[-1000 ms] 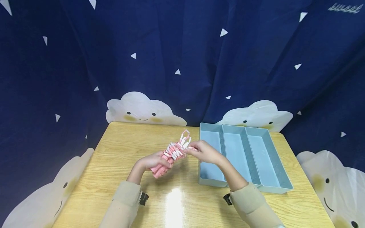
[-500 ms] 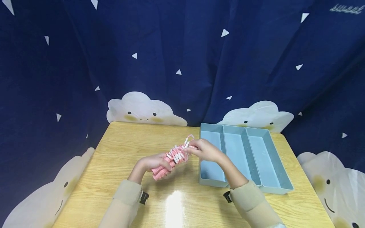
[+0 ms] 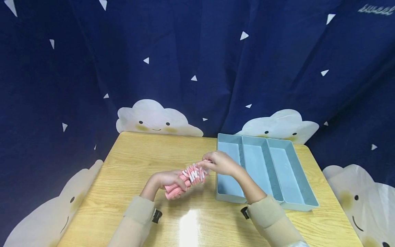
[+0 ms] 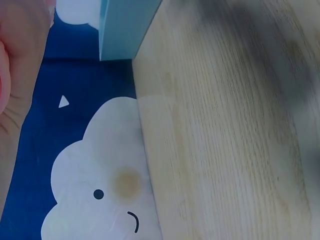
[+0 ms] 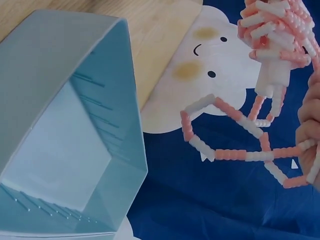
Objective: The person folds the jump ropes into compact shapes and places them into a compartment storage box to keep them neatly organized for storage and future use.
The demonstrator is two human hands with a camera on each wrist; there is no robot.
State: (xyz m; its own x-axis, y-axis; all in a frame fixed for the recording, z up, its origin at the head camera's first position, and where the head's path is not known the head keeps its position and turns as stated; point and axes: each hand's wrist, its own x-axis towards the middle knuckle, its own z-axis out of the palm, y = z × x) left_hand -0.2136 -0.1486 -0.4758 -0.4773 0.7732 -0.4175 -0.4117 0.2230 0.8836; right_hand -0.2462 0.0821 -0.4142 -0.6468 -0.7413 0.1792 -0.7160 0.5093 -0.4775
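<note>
A beaded jump rope (image 3: 195, 173) in pink and white, its cord wound in a bundle, lies between my two hands above the table. My left hand (image 3: 170, 180) grips its pink handles (image 3: 172, 191) at the near end. At the far end, the fingers of my right hand (image 3: 219, 162) pinch the beaded cord. In the right wrist view, loose beaded loops (image 5: 230, 154) hang beside the fingers, below the wound bundle (image 5: 275, 30). Only part of my left hand (image 4: 25, 55) shows at the edge of the left wrist view.
A light blue tray of three long compartments (image 3: 243, 199) stands on the right of the wooden table (image 3: 139, 151), close to my right forearm. A dark blue curtain (image 3: 185, 51) with clouds and triangles hangs behind the table.
The loose loop that stood up beyond the bundle has dropped out of sight behind my right hand in the head view. Both hands have shifted only slightly.
</note>
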